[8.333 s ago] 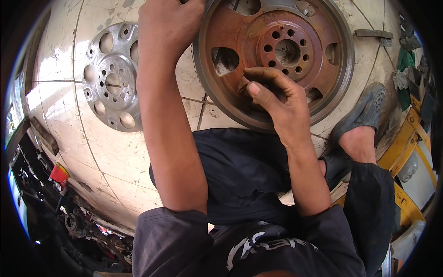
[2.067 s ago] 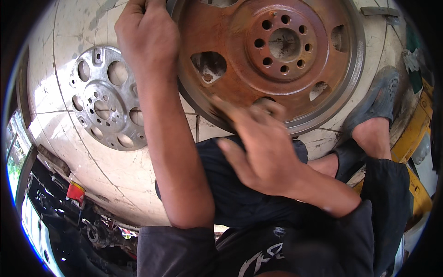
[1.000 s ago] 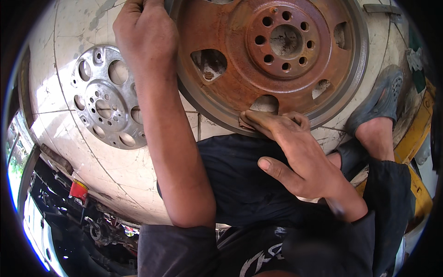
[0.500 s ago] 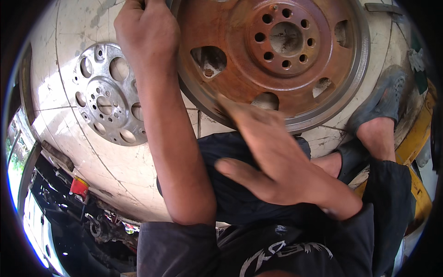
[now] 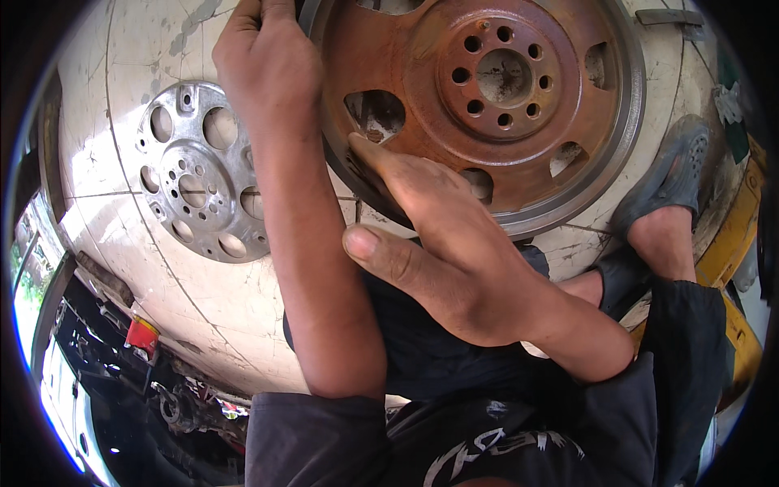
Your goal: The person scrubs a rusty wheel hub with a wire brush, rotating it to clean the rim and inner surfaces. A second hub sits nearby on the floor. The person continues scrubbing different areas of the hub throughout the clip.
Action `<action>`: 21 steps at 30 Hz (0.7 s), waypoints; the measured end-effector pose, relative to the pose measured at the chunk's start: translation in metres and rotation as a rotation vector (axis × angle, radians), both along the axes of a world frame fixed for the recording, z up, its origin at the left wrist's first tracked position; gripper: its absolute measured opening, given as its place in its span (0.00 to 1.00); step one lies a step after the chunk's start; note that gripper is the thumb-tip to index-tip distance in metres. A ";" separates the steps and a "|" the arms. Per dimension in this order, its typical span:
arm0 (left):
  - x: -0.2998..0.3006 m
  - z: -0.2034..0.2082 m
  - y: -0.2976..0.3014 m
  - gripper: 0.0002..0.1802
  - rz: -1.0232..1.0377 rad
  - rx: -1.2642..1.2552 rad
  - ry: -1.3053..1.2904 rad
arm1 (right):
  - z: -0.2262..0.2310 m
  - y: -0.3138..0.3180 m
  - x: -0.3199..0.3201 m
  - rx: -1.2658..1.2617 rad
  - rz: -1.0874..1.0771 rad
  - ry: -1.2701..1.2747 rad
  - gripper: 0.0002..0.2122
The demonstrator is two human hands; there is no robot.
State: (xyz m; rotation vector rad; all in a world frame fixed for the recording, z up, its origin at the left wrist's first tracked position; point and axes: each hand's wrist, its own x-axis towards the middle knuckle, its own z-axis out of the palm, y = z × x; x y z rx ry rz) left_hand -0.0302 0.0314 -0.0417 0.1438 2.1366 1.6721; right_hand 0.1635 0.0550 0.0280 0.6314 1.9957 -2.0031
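A large rusty flywheel [image 5: 422, 89], brown-red with a ring of bolt holes around its centre, lies in front of me. My left hand [image 5: 272, 69] is by its upper left rim, knuckles up and fingers curled; the picture's top edge cuts the fingertips off, so what they hold is hidden. Across the flywheel's lower left rim reaches my right hand [image 5: 438, 235], fingers stretched out and thumb spread apart. Its fingertips are over the rim beside an oval opening; contact cannot be made out. To the left, partly behind my left forearm, lies a silver perforated metal disc [image 5: 174, 150].
Pale floor tiles [image 5: 97, 243] lie under the parts. My foot in a grey clog [image 5: 669, 178] is at the right, beside a yellow metal frame [image 5: 734, 235]. A red container [image 5: 142, 334] and dark machine parts [image 5: 182, 406] are at the lower left. A flat metal piece [image 5: 669, 16] lies far right.
My right hand has moved up and left, its fingertips now over the flywheel's lower left rim. My left hand has shifted slightly right and down in the picture.
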 end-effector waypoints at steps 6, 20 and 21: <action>0.005 0.014 0.005 0.18 0.051 -0.039 -0.051 | 0.000 -0.006 0.038 -0.001 0.045 0.051 0.43; 0.006 0.005 0.002 0.18 0.169 0.167 -0.179 | -0.005 -0.015 0.003 -0.096 -0.122 0.085 0.48; 0.000 -0.001 -0.004 0.18 0.172 0.165 -0.163 | -0.005 -0.014 -0.009 -0.111 -0.134 0.089 0.48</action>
